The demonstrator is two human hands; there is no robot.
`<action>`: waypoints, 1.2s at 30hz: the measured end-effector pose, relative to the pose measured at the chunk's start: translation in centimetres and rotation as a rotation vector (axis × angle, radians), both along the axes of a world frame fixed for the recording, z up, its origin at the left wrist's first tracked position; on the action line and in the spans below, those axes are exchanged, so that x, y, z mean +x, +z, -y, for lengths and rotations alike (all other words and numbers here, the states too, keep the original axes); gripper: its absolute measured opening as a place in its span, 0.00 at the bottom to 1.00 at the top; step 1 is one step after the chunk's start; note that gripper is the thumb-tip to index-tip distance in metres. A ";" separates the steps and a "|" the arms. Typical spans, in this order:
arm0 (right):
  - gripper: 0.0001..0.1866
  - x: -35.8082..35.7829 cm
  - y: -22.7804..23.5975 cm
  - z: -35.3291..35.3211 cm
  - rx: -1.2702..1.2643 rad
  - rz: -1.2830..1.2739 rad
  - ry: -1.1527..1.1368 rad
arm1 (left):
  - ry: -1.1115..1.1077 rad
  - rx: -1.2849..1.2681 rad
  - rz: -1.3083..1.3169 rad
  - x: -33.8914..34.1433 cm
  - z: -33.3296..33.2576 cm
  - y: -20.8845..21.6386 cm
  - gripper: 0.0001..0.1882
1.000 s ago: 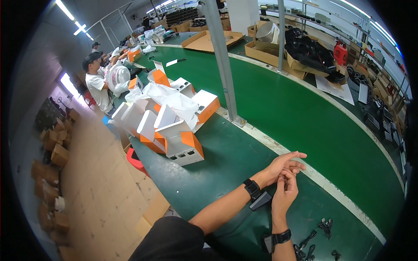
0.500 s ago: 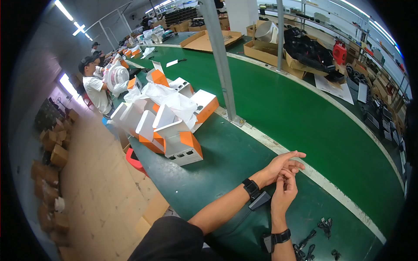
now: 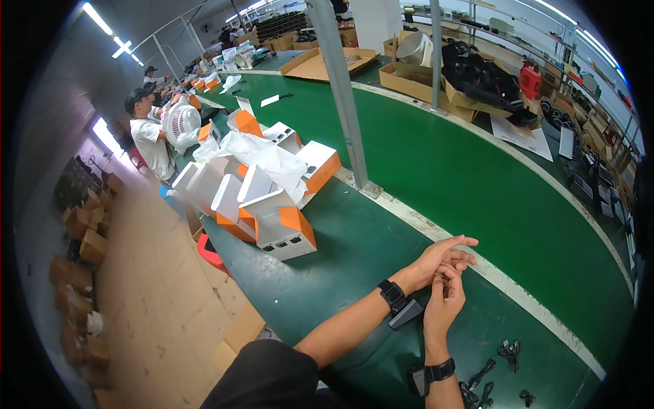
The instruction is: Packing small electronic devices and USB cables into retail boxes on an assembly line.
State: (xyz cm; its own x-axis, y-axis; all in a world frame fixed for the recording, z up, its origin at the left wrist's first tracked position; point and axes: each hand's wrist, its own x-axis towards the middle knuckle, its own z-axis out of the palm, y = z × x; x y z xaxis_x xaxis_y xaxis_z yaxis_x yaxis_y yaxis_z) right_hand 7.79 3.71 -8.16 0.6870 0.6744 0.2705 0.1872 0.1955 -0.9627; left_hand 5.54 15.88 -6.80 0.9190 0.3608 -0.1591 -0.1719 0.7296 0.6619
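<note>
My left hand is over the edge of the green workbench, its fingers stretched out toward the conveyor belt. Just below it, my right hand is closed, its curled fingertips pressed against the left palm and finger bases. Whether anything small is pinched there is hidden. Each wrist wears a black strap with a small dark device. Several bundled black cables lie beside my right forearm. Farther left on the bench stand open white and orange boxes with white plastic bags on top.
A metal post rises from the pale rail between bench and green conveyor belt. Across the belt are cartons with black parts. At the far left, a person handles a white fan. A red stool stands beside the bench.
The view has shifted very slightly. My hands keep nearly the same pose, and the boxes and cables stay in place.
</note>
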 end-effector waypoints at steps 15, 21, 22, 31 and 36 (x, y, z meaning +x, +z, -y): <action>0.08 0.0 0.1 0.1 -0.006 0.000 0.011 | 0.008 0.021 -0.018 -0.1 0.2 0.5 0.32; 0.08 -0.1 0.1 0.0 0.006 0.004 0.005 | -0.006 0.024 -0.001 -0.2 0.0 0.4 0.32; 0.08 -0.1 0.1 0.0 0.008 0.003 0.004 | 0.000 0.021 -0.014 -0.2 0.0 0.3 0.32; 0.09 -0.2 0.0 -0.2 0.036 0.030 -0.043 | -0.030 0.032 -0.002 0.0 -0.3 -0.3 0.32; 0.09 0.3 -0.4 -0.2 0.046 0.087 -0.072 | -0.046 0.063 0.026 0.4 -0.8 -1.2 0.33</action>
